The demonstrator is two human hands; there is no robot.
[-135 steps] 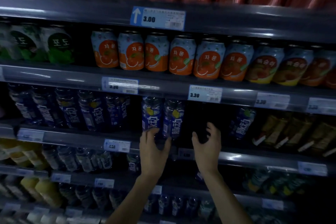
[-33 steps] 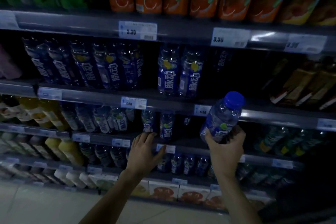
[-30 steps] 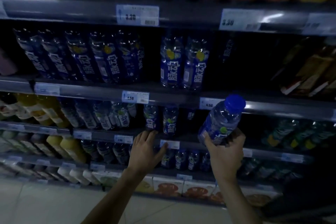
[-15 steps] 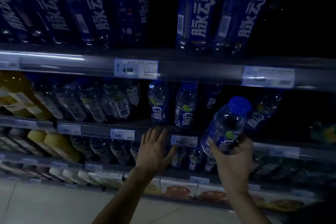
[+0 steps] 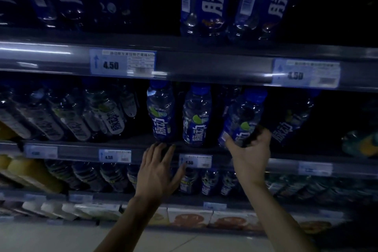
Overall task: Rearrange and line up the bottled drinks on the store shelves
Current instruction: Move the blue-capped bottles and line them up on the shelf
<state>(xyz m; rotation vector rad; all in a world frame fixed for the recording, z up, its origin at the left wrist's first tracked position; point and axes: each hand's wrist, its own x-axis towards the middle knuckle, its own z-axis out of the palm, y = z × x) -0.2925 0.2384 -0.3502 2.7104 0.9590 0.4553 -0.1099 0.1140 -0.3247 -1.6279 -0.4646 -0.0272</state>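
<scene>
head: right hand (image 5: 250, 156) (raised) around bottle (image 5: 241, 118)

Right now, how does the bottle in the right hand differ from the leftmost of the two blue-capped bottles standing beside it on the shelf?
The held bottle tilts, cap leaning right; the standing bottle is about upright. The held bottle's base is gripped by the right hand; the standing bottle rests on the shelf, with the open left hand just below its base, contact unclear. Both have blue caps, blue labels and a green mark.

Price tag (image 5: 122, 63) reads 4.50; blue bottle (image 5: 163, 115) labelled 脉动.
</scene>
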